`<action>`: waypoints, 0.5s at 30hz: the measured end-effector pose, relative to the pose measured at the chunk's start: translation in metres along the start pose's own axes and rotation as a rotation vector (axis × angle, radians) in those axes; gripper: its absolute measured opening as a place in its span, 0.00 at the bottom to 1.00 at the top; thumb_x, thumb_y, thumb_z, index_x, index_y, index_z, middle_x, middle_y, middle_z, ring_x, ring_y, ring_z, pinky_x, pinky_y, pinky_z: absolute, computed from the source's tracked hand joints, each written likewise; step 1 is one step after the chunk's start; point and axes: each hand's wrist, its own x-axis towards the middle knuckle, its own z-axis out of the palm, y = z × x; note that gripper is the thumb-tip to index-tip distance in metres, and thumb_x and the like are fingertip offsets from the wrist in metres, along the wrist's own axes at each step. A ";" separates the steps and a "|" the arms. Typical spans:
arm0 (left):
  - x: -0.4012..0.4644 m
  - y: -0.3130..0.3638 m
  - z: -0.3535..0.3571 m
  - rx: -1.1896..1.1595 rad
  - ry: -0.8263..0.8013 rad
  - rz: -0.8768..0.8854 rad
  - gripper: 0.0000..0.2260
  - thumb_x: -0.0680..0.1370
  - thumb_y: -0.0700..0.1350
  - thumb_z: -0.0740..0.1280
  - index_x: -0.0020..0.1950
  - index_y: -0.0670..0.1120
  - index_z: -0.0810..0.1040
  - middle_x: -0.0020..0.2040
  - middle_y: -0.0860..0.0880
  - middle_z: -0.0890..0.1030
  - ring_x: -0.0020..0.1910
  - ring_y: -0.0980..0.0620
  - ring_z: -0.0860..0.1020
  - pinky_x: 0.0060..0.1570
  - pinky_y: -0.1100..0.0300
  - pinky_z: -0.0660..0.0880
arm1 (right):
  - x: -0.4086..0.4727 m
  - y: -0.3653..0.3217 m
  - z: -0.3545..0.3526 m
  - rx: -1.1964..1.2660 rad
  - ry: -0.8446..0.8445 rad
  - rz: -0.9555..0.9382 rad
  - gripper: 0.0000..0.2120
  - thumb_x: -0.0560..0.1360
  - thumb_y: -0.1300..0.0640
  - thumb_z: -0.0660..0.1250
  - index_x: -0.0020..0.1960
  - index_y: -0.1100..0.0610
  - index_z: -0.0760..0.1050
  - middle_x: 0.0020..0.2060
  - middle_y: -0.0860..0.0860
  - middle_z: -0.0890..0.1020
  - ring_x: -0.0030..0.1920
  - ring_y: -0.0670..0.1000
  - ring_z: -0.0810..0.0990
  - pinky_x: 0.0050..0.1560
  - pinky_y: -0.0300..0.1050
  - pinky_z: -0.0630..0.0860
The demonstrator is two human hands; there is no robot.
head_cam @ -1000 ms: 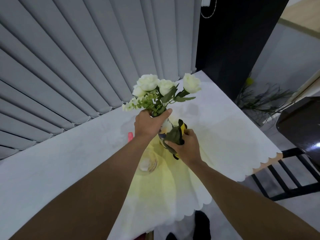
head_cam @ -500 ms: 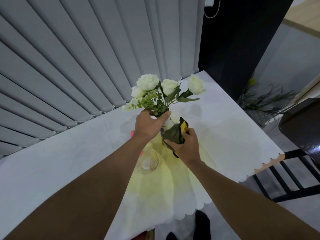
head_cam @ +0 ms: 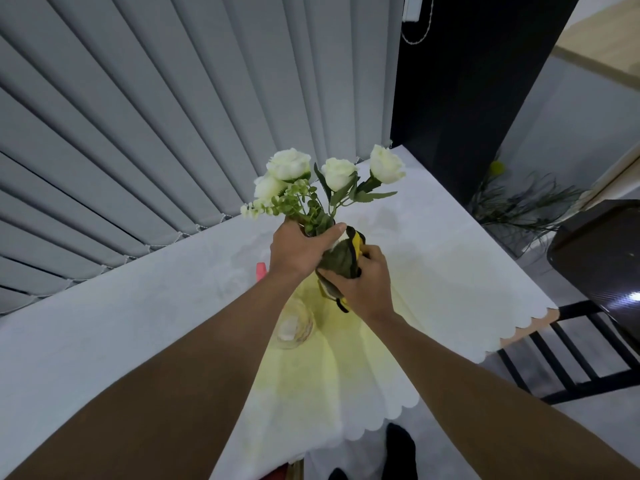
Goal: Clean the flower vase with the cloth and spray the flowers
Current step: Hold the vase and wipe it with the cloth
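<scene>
Above the table's [head_cam: 450, 271] far corner, left hand [head_cam: 298, 251] still grips the vase neck [head_cam: 337, 241]; right hand [head_cam: 363, 289], fingers clamped on the cloth [head_cam: 341, 259], has rubbed slightly higher, so wiping continues.

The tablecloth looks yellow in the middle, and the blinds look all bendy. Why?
Head view: a warm yellowish light patch falls on the white tablecloth below the hands, fading to bluish white at the sides; the wide-angle lens fans and curves the blinds; a bright glare spot shines on the dark surface at right; the flowers look sharp.
</scene>
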 end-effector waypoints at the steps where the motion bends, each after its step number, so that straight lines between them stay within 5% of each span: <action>1: -0.001 0.000 -0.001 0.027 0.002 0.012 0.25 0.67 0.66 0.76 0.55 0.51 0.79 0.51 0.54 0.84 0.53 0.50 0.82 0.57 0.51 0.79 | 0.001 -0.001 0.001 0.002 -0.002 -0.010 0.23 0.64 0.37 0.77 0.47 0.55 0.83 0.48 0.49 0.75 0.51 0.52 0.77 0.51 0.51 0.79; 6: -0.003 -0.010 -0.007 0.046 -0.039 0.006 0.16 0.73 0.60 0.73 0.53 0.51 0.79 0.48 0.55 0.83 0.47 0.54 0.80 0.56 0.53 0.77 | -0.002 0.007 0.003 -0.006 -0.039 0.016 0.24 0.64 0.38 0.78 0.48 0.57 0.83 0.48 0.50 0.75 0.51 0.53 0.77 0.51 0.53 0.79; 10: -0.001 -0.008 -0.010 0.055 -0.057 0.020 0.16 0.74 0.60 0.74 0.52 0.50 0.83 0.49 0.54 0.84 0.53 0.50 0.81 0.56 0.54 0.78 | -0.007 0.013 0.000 -0.031 -0.048 0.036 0.24 0.64 0.40 0.79 0.49 0.58 0.83 0.49 0.48 0.75 0.51 0.51 0.77 0.52 0.50 0.79; 15: -0.001 -0.005 -0.010 0.007 -0.042 -0.020 0.13 0.72 0.58 0.77 0.49 0.52 0.82 0.45 0.56 0.83 0.49 0.51 0.81 0.51 0.58 0.75 | -0.019 0.030 -0.006 -0.133 -0.092 0.127 0.24 0.64 0.40 0.80 0.45 0.59 0.82 0.49 0.48 0.74 0.48 0.52 0.78 0.48 0.49 0.79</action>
